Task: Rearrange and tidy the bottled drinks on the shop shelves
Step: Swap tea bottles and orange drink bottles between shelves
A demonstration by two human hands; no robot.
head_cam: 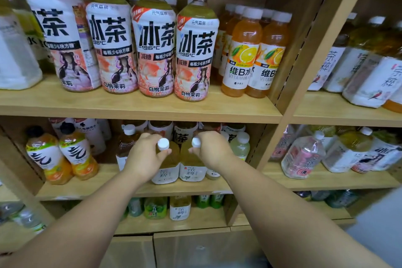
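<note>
On the middle shelf, each hand grips a tea bottle by its neck: left hand on the left bottle, right hand on the right bottle. At 3 o'clock, seemingly touching, stands a pale bottle; a sideways swing could topple it.

Head-worn view, close, facing shelves

We log two pale wooden cupboard doors near, bottom centre, a thin seam between them; grey floor near right.
</note>
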